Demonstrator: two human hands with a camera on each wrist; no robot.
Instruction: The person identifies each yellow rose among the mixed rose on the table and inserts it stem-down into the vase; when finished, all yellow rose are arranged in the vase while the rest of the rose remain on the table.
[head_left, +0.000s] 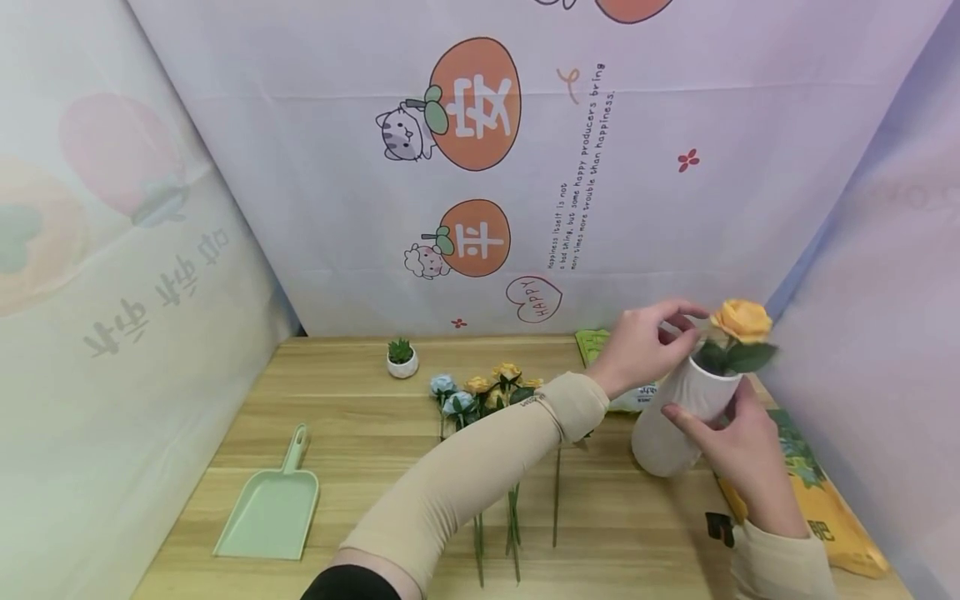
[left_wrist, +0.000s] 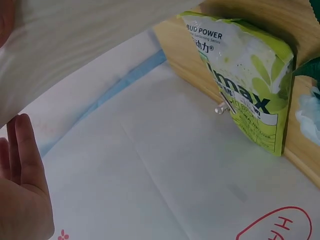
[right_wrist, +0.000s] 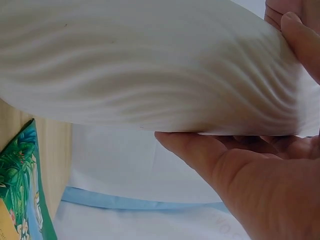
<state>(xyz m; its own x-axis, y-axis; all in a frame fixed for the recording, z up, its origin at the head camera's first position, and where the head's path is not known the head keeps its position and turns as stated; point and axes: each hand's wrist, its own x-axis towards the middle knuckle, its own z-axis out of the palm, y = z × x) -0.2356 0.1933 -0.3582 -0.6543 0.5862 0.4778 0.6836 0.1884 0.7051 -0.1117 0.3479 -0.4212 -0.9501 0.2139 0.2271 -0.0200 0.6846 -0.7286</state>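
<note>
While the right hand (head_left: 738,454) wraps its fingers round the white ribbed vase (head_left: 682,412) at the right of the head frame, I note the vase stands tilted on the wooden table (head_left: 360,433). The left hand (head_left: 645,342) reaches across to the vase mouth, fingertips curled at the stem of the orange rose (head_left: 741,321) sitting in it; whether they actually pinch the stem I cannot tell. Centre frame, a loose bunch of blue and yellow flowers (head_left: 483,396) lies on the table. Lower left: a green dustpan (head_left: 273,508). A small potted plant (head_left: 402,357) stands at the back.
</note>
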